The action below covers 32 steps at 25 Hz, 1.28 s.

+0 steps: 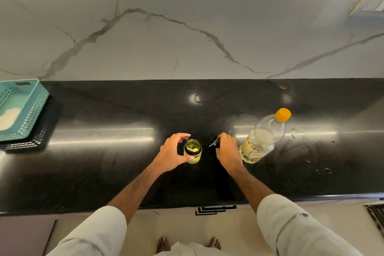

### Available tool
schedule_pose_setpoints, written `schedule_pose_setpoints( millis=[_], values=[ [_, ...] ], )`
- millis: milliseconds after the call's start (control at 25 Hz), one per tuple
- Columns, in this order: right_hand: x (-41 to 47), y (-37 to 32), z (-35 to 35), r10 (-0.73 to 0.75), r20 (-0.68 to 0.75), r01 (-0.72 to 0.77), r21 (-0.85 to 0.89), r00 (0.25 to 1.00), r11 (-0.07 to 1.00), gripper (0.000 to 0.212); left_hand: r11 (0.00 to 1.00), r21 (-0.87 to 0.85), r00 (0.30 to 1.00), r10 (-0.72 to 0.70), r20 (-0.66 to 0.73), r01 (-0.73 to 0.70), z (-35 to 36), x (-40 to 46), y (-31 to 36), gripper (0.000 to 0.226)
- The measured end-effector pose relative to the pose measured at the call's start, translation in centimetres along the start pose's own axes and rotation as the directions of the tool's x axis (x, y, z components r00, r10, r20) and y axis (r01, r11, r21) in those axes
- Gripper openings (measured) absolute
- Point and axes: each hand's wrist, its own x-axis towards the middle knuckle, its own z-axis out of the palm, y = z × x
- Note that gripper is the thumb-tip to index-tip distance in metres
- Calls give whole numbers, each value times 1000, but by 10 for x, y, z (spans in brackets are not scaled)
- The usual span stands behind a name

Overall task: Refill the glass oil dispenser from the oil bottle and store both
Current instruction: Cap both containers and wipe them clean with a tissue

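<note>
A small glass oil dispenser [193,150] stands uncapped on the black counter [104,164], with yellow oil inside. My left hand [174,153] curls round its left side, thumb on the glass near the base. My right hand [227,150] holds the dispenser's black cap [213,142] just right of the dispenser, tilted, low over the counter. Right of that hand stands the clear plastic oil bottle [262,138] with an orange cap [282,114] on and oil in its lower part.
A teal perforated basket [31,110] sits on a black one at the counter's far left. Small droplets [326,169] mark the counter at the right. A marble wall [187,27] backs the counter; its front edge runs just below my forearms.
</note>
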Motion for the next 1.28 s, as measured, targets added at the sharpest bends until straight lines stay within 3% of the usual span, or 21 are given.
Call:
schedule_pose_setpoints(
  millis=[120,240,400,480,520,680,760,880,1080,1280],
  values=[
    [-1,2,4,26,-20,-25,50,999,998,26,1000,-21,1000,-9,29,9,2,1,-4,77],
    [-3,3,6,117,-17,-111,207,993,972,28,1000,-23,1000,-3,23,3,2,0,-4,78],
    [-10,-14,-14,234,58,-222,590,971,776,28,1000,-18,1000,-5,13,5,5,3,0,75],
    [-14,-26,-32,203,87,-204,710,975,674,26,1000,-19,1000,-2,-1,2,7,4,0,71],
    [-16,-32,-41,160,84,-172,717,983,675,25,1000,-26,1000,0,-12,-1,8,4,0,69],
    [-28,-52,-72,-91,-12,84,522,996,849,21,999,-38,999,8,-42,-9,10,5,-1,65],
    [-30,-61,-78,-239,-43,236,397,970,887,22,999,-33,999,22,-41,-23,9,5,-1,63],
    [-27,-72,-75,-407,34,394,184,913,900,27,999,-27,998,36,-44,-37,10,5,-1,62],
    [-19,-89,-70,-487,154,499,-48,860,865,24,998,-7,996,55,-64,-55,10,3,0,64],
    [-17,-96,-68,-482,219,512,-107,849,853,24,997,-6,994,82,-72,-83,10,3,0,65]
  ],
)
